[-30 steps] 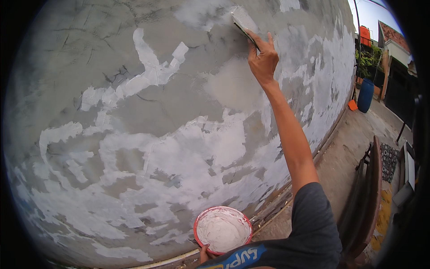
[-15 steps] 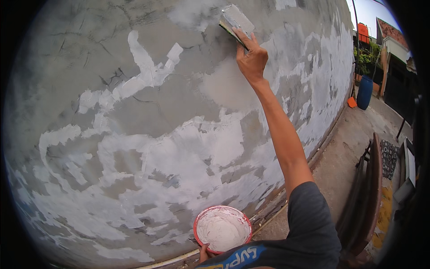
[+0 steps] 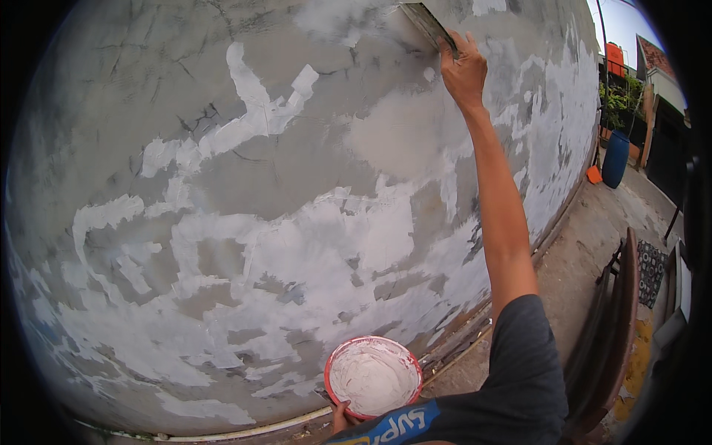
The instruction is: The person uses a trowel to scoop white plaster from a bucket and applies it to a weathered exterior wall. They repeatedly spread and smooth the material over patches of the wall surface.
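Right hand (image 3: 463, 73) presses putty knife (image 3: 426, 22) to wall (image 3: 185, 148); left hand (image 3: 343, 417) holds red bowl (image 3: 373, 375).

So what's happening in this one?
A person is spreading white filler on a grey wall. The right hand, arm stretched high, presses a flat scraper against the wall near the top of the picture. The left hand, low down, holds a red-rimmed bowl full of white paste. Much of the wall's lower half is already patched white; bare grey and fine cracks remain higher up. A blue barrel stands farther along the wall.
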